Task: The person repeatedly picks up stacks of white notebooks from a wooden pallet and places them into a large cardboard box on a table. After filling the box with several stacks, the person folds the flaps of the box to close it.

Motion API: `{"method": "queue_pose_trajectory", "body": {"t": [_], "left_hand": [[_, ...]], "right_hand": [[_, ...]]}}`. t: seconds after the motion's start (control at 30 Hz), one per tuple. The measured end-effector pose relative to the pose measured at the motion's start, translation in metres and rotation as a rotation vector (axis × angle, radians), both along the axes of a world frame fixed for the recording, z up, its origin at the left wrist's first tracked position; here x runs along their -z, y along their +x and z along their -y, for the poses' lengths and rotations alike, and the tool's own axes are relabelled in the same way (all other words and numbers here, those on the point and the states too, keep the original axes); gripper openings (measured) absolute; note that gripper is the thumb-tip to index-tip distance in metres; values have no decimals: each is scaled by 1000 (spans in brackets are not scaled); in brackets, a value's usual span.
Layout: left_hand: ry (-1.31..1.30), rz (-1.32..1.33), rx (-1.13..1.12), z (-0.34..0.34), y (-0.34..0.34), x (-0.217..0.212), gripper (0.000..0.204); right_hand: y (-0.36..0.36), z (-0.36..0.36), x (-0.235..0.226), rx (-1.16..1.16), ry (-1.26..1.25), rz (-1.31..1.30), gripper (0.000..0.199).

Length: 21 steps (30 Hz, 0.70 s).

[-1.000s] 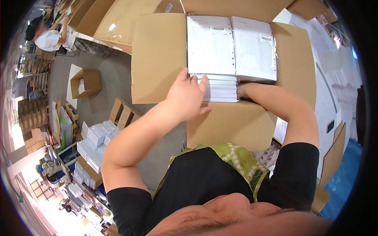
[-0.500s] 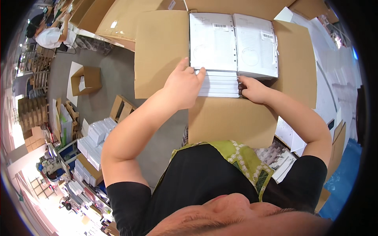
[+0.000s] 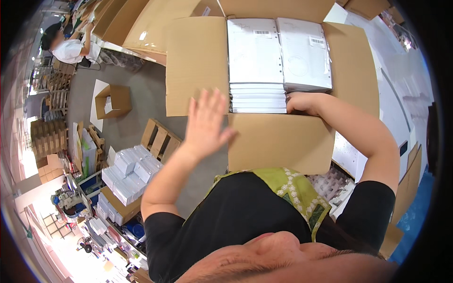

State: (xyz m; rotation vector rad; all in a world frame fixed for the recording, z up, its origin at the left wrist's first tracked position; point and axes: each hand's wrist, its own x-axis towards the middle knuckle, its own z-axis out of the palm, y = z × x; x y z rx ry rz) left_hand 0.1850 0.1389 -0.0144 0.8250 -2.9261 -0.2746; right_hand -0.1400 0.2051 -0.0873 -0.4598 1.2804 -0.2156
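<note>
White paper packs (image 3: 258,98) sit in the carton (image 3: 278,144) at one o'clock; at their eight, the left hand (image 3: 206,121) spreads wide, empty; at three, the right hand's (image 3: 303,103) fingertips seem hidden, grip impossible to tell.

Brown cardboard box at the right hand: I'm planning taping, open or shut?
Open: the brown cardboard box has spread flaps, exposing white paper stacks.

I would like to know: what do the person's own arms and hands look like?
The left sleeve and right sleeve are short and black, with no pattern visible. The left forearm and right forearm are bare. The left hand and right hand wear no gloves; no watch or bracelet shows.
</note>
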Motion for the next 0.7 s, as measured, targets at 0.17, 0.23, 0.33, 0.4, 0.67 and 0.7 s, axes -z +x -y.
{"method": "queue_pose_trajectory", "body": {"t": [0.17,0.23,0.33,0.4,0.67,0.7], "left_hand": [[1,-42,86,-64,-3,104,106],[-66,-141,74,-60,-8,116,103],[-8,-195,99,-42,1,102,103],[8,-236,83,-38,2,99,102],[358,-721,-312,-54,-17,86,124],[599,-766,-386,-52,-21,81,120]], "right_hand": [[1,-10,14,105,-75,67,43],[7,-14,33,158,-106,143,48],[18,-10,27,197,-136,123,47],[19,-10,24,226,-79,92,43],[1,-4,101,-621,-512,-235,27],[5,3,102,-844,-742,-272,26]]}}
